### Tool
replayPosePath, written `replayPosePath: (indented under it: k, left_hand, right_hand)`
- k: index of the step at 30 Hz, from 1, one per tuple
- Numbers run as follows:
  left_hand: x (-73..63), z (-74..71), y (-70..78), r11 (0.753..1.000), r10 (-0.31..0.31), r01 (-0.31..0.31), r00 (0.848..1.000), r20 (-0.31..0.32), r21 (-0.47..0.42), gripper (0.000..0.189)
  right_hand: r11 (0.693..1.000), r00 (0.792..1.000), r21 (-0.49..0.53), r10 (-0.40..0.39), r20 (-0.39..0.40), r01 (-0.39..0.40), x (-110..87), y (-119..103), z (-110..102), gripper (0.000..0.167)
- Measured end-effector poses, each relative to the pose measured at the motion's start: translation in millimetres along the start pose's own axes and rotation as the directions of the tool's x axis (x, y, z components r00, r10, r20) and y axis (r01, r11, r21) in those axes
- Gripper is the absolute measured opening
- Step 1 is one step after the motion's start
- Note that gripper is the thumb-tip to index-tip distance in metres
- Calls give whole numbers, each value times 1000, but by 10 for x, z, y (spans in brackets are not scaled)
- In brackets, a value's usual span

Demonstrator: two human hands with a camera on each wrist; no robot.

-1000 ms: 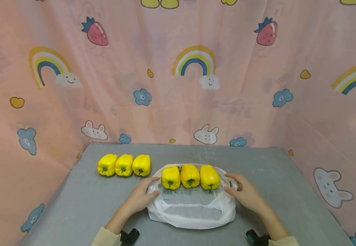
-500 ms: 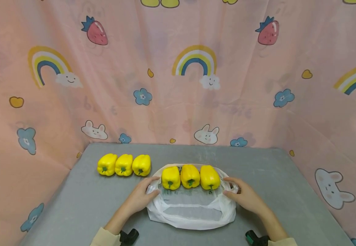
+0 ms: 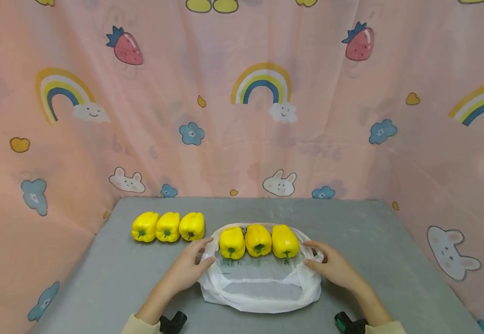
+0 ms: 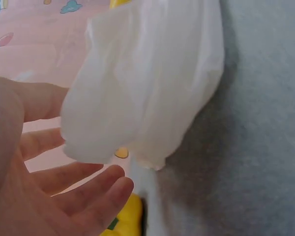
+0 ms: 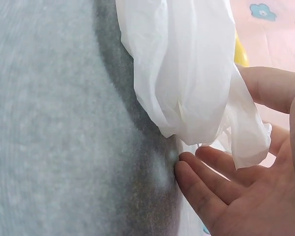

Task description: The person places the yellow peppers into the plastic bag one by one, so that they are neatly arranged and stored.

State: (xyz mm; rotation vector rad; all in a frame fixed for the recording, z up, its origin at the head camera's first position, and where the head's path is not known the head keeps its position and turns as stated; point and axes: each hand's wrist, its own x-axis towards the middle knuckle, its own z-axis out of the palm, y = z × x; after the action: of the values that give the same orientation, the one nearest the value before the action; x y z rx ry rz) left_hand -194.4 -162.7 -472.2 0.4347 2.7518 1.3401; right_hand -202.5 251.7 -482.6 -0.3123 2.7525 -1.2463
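Observation:
A white plastic bag (image 3: pixel 262 305) lies on the grey table with its mouth spread wide. Three yellow bell peppers (image 3: pixel 259 241) sit in a row within that mouth, toward the back rim. My left hand (image 3: pixel 185 266) is at the bag's left side, thumb and fingers apart; in the left wrist view its fingers (image 4: pixel 93 194) are loosely extended beside the hanging plastic (image 4: pixel 147 83). On the opposite side is my right hand (image 3: pixel 337 266), its thumb and forefinger at the bag's edge. The right wrist view shows relaxed fingers (image 5: pixel 206 189) around a loose flap (image 5: pixel 248 135).
Three more yellow bell peppers (image 3: pixel 168 227) stand side by side at the back left of the table (image 3: pixel 350 222). A pink patterned curtain (image 3: pixel 225 153) encloses the back and both sides. Dark wrist devices (image 3: pixel 174 322) show below the sleeves.
My left hand has drawn slightly left, away from the bag's edge. The right hand shifted a little inward at first, then held still. Bag and peppers keep their places.

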Motion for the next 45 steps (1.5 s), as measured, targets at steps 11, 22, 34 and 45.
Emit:
replayPosePath:
  k: [11, 22, 34, 45]
  left_hand:
    - [-9, -118, 83, 999, -16, 19, 997, -74, 35, 47]
    - [86, -246, 133, 995, 65, -49, 980, -187, 87, 42]
    - [253, -359, 62, 990, 102, -72, 960, -259, 123, 38]
    - [433, -422, -1, 980, 163, -116, 936, -311, 164, 34]
  right_hand:
    - [1000, 1000, -18, 25, 2, -25, -4, -35, 2, 54]
    - [1000, 1000, -13, 28, 2, -28, -34, -72, 30, 54]
    - [1000, 1000, -15, 15, -3, -15, -11, -21, 45, 54]
    - [1000, 1000, -4, 26, -3, -26, -6, -10, 48, 55]
